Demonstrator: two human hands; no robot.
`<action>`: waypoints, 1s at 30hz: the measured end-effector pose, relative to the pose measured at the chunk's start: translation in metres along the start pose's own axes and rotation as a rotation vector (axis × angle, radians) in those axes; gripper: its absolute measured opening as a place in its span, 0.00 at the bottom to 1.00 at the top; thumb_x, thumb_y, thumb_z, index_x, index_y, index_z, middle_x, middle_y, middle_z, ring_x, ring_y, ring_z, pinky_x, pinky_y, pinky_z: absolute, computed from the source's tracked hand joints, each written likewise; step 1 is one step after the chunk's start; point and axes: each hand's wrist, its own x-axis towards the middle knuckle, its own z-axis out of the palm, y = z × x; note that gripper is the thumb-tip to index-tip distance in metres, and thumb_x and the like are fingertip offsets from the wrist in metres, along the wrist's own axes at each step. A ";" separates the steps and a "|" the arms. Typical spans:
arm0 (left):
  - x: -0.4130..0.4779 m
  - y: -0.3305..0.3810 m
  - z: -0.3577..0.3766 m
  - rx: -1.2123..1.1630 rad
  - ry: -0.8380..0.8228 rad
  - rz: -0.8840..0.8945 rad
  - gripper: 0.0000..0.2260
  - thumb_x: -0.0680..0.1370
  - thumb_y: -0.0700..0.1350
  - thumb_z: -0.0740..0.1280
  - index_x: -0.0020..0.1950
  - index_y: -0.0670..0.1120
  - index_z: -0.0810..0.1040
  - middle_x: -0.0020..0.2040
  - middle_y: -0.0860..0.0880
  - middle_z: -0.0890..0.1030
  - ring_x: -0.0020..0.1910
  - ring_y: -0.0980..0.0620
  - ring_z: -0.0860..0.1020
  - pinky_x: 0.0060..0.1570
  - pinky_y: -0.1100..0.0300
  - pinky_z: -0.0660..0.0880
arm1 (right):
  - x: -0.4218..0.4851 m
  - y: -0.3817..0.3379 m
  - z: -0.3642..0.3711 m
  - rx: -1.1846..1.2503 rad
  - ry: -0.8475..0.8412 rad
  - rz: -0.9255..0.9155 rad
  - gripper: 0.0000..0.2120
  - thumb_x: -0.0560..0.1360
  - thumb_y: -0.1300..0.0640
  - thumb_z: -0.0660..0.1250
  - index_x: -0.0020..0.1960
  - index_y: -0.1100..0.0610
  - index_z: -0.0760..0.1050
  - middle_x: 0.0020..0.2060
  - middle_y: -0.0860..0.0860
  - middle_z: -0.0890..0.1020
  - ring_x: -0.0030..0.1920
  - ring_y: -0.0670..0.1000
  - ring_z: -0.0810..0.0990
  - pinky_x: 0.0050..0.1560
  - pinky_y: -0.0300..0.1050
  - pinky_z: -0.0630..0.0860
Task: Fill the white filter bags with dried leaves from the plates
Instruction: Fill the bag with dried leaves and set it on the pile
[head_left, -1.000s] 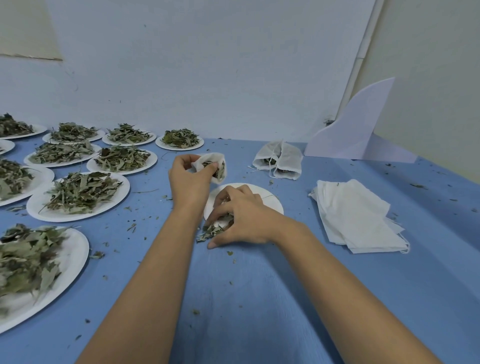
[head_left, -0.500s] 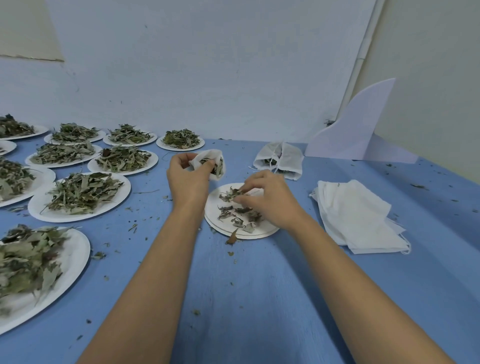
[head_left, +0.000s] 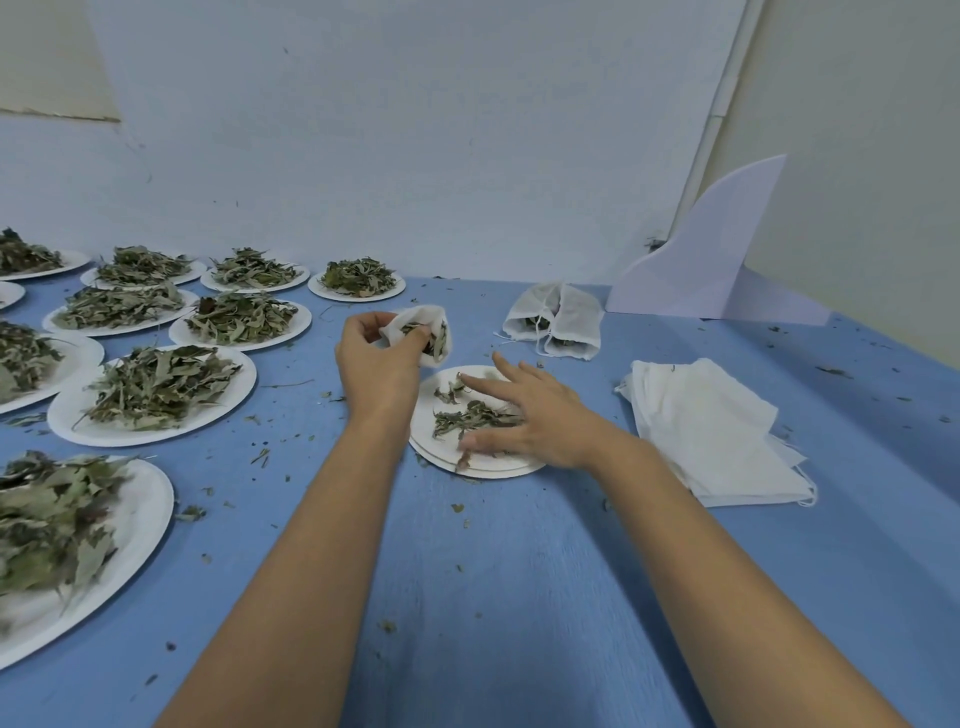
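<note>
– Blue cloth (head_left: 519, 597) covers the whole table, with a white wall (head_left: 415, 130) behind it. What does the head view show in the middle?

– The person's left hand (head_left: 376, 358) holds a white filter bag (head_left: 436, 317) off the table, thumb and fingers pinched on its mouth. Green leaves show inside. The hand hides the bag's left edge.

– And the other hand?

– The right hand (head_left: 535, 415) lies on a small plate (head_left: 493, 470) just nearer than the bag. Its fingers are straight and spread over the dried leaves (head_left: 470, 415) there, gripping nothing. It covers the plate's right part. More plate rims show beneath this one.

– What lies around them?

– To the left, heaped plates (head_left: 70, 423) of leaves stand in rows out to the far edge. The nearest plate (head_left: 150, 499) is blurred at the left border. Far right of the held bag lie filled bags (head_left: 561, 317) with drawstrings, close to the wall. To the right of the small plate sits a flat pile of empty bags (head_left: 717, 436), near the right hand but apart from it. A white board (head_left: 717, 244) leans in the far right corner beside a pipe (head_left: 724, 104).

– Anything loose?

– Leaf crumbs (head_left: 262, 457) are scattered over the cloth, thickest between the left-hand plates and the forearms (head_left: 332, 545), which cross the near part of the table.
</note>
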 end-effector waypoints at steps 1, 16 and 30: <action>0.000 0.000 0.000 0.004 0.002 0.000 0.12 0.72 0.40 0.73 0.49 0.50 0.71 0.58 0.45 0.75 0.52 0.49 0.79 0.50 0.54 0.79 | 0.001 -0.001 -0.001 0.037 0.047 -0.004 0.33 0.71 0.36 0.67 0.73 0.37 0.60 0.78 0.46 0.50 0.77 0.51 0.47 0.74 0.56 0.47; 0.001 -0.003 -0.002 -0.009 0.005 -0.002 0.12 0.73 0.40 0.72 0.51 0.47 0.72 0.57 0.45 0.75 0.51 0.49 0.80 0.45 0.59 0.77 | -0.007 -0.017 -0.001 0.148 0.088 -0.026 0.32 0.68 0.39 0.72 0.69 0.34 0.64 0.76 0.43 0.54 0.75 0.46 0.47 0.72 0.53 0.45; 0.000 -0.004 -0.002 -0.033 0.014 -0.002 0.11 0.73 0.39 0.72 0.44 0.51 0.71 0.55 0.45 0.77 0.47 0.50 0.79 0.39 0.62 0.76 | -0.008 -0.046 -0.004 0.049 -0.154 -0.193 0.07 0.65 0.47 0.77 0.38 0.48 0.83 0.27 0.40 0.72 0.35 0.34 0.70 0.50 0.45 0.60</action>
